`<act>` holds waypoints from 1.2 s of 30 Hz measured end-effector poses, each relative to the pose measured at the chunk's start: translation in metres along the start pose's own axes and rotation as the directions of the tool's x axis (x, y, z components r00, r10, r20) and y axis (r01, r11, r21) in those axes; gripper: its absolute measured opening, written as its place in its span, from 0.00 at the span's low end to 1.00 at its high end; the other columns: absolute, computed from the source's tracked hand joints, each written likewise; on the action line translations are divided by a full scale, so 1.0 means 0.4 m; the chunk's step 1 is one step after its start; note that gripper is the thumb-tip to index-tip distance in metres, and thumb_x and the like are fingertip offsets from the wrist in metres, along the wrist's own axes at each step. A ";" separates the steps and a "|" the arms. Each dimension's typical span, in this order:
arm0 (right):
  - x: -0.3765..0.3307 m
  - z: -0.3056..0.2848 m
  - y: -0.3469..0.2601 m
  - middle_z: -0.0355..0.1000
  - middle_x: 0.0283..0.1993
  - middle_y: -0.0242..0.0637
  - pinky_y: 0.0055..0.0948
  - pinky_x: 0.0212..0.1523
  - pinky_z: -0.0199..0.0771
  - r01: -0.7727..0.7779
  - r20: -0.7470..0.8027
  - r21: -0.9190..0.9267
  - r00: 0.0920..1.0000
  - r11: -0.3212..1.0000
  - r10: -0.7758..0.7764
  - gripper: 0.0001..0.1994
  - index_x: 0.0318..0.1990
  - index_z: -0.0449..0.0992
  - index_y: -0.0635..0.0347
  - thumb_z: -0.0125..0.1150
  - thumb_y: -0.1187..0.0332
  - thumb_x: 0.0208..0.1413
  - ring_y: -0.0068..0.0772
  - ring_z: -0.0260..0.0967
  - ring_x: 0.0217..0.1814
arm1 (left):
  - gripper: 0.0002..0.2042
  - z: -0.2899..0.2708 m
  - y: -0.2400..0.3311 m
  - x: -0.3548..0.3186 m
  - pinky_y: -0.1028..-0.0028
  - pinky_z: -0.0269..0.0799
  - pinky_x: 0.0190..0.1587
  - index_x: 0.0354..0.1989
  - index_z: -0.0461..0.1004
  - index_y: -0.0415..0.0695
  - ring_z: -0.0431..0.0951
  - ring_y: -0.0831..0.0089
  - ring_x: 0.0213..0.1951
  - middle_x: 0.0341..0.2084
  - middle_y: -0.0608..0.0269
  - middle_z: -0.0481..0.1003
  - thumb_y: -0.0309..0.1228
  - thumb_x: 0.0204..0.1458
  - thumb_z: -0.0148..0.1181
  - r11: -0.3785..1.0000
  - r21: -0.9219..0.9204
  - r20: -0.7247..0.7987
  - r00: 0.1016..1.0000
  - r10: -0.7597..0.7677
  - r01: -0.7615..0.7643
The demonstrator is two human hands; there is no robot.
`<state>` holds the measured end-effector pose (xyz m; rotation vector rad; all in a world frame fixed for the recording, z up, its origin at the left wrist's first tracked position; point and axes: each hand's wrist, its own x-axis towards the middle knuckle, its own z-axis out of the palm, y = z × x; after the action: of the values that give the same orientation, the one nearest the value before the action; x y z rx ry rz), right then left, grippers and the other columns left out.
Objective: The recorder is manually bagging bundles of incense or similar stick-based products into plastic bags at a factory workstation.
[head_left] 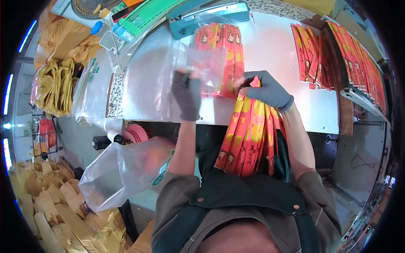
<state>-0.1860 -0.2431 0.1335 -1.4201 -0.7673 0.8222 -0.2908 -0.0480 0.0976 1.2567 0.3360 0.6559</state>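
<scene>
My right hand [266, 92], in a grey fingerless glove, is closed on the gathered top of a bunch of long red-and-yellow printed packets [247, 139]. The packets hang below it, past the table's front edge, over my lap. My left hand [186, 96], gloved the same way, is over the table with its fingers curled at a thin clear plastic bag [206, 63]. Motion blurs those fingertips and the film. Behind the film lies a row of similar red packets [230, 50]. Flat clear plastic bags [145, 84] are stacked left of my left hand.
A teal bag sealer [209, 19] stands at the table's back. More red packets [310, 55] lie at the right, beside a filled rack [356, 63]. An open clear bag [126, 173] hangs at the lower left, near brown-gold packages [63, 206]. A fan [90, 6] is at the far left.
</scene>
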 end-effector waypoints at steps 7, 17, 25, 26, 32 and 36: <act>-0.005 -0.001 0.040 0.70 0.31 0.31 0.21 0.40 0.66 -0.057 -0.214 -0.019 0.975 0.998 0.051 0.07 0.34 0.75 0.66 0.60 0.74 0.47 0.18 0.65 0.36 | 0.03 0.071 0.010 -0.076 0.77 0.70 0.30 0.34 0.71 0.41 0.71 0.78 0.28 0.24 0.67 0.69 0.25 0.53 0.54 0.954 0.298 0.337 0.937 -0.087 -0.019; -0.050 -0.045 0.005 0.69 0.31 0.29 0.22 0.41 0.64 0.074 -0.052 -0.059 0.996 0.996 -0.077 0.05 0.32 0.72 0.65 0.59 0.74 0.47 0.18 0.63 0.36 | 0.02 0.144 -0.029 -0.005 0.73 0.66 0.28 0.30 0.71 0.43 0.68 0.76 0.21 0.21 0.68 0.69 0.27 0.52 0.56 0.955 0.211 -0.071 0.972 0.225 -0.206; -0.018 -0.068 0.139 0.69 0.50 0.40 0.28 0.53 0.65 0.203 0.006 0.161 0.978 0.966 -0.207 0.42 0.66 0.48 0.62 0.57 0.46 0.52 0.28 0.66 0.51 | 0.10 0.111 -0.140 -0.151 0.69 0.62 0.23 0.27 0.69 0.45 0.67 0.65 0.19 0.17 0.63 0.67 0.28 0.42 0.67 0.795 0.325 0.431 0.829 0.357 -0.512; -0.019 -0.035 0.156 0.65 0.54 0.39 0.28 0.56 0.61 0.187 -0.166 0.280 0.975 0.942 -0.145 0.40 0.66 0.47 0.62 0.57 0.50 0.53 0.27 0.62 0.54 | 0.10 0.097 -0.140 -0.149 0.69 0.62 0.23 0.27 0.69 0.45 0.67 0.65 0.19 0.17 0.63 0.67 0.28 0.42 0.67 0.797 0.326 0.432 0.830 0.354 -0.509; -0.224 0.077 0.225 0.48 0.67 0.47 0.31 0.66 0.44 0.215 -0.321 0.052 0.928 0.975 -0.187 0.41 0.66 0.39 0.72 0.53 0.55 0.56 0.33 0.43 0.69 | 0.14 0.022 -0.100 -0.264 0.67 0.62 0.23 0.23 0.63 0.44 0.66 0.63 0.19 0.17 0.62 0.64 0.31 0.42 0.67 0.649 0.362 0.516 0.724 0.459 -0.669; -0.391 0.145 0.218 0.49 0.66 0.44 0.31 0.65 0.46 0.067 -0.188 0.079 0.981 0.995 -0.052 0.45 0.66 0.42 0.71 0.52 0.44 0.53 0.33 0.46 0.67 | 0.14 -0.035 -0.107 -0.388 0.67 0.60 0.22 0.21 0.62 0.44 0.65 0.63 0.20 0.17 0.60 0.63 0.31 0.45 0.64 0.736 0.327 0.609 0.727 0.317 -0.594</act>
<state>-0.3200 -0.3475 0.0521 -1.3697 -0.6220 0.6583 -0.4073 -0.1409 0.0349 2.0116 -0.3192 0.6451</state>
